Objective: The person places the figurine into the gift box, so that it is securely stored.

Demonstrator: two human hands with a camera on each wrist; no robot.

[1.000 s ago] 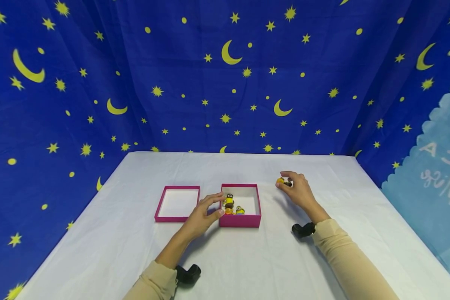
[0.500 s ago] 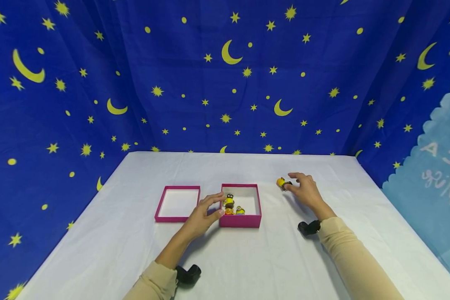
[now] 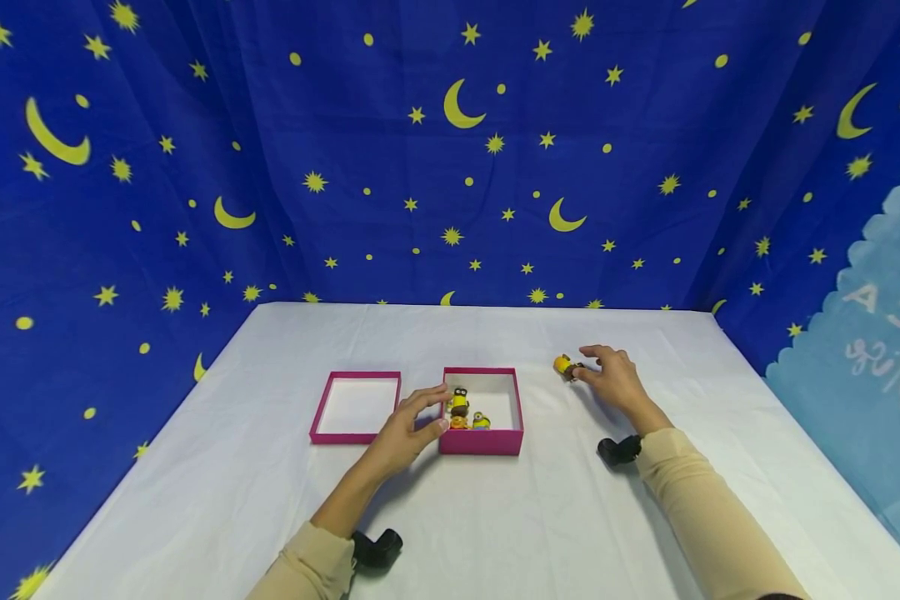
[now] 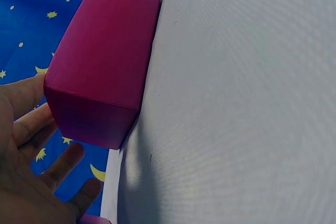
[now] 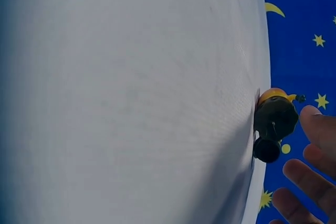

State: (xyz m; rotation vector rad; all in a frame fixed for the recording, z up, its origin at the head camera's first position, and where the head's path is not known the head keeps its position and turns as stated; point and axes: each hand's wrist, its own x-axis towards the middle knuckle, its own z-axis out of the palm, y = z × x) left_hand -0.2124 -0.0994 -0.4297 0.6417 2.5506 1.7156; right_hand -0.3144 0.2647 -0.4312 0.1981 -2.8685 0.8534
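In the head view an open pink box (image 3: 482, 442) with a white inside stands mid-table. Inside it are a yellow-and-brown minion figure (image 3: 459, 402), a one-eyed minion figure (image 3: 481, 421) and a small orange piece (image 3: 459, 423). My left hand (image 3: 401, 436) rests thumb and fingertips at the box's left rim, its fingers loosely spread. Another minion figure (image 3: 566, 367), yellow with a dark lower part, lies on the table to the right of the box. Beside it my right hand (image 3: 617, 385) has its fingers apart; in the right wrist view the thumb (image 5: 317, 124) is close to the figure without gripping it.
A pink-rimmed lid (image 3: 356, 407) with its white inside upward lies left of the box. White cloth (image 3: 495, 533) covers the table. A blue star-and-moon curtain (image 3: 390, 150) hangs behind and at the sides, with a light-blue panel (image 3: 862, 358) at right.
My right hand has let go of the minion figure, which lies on the table now, and has drawn slightly right. The left hand and box have stayed in place.
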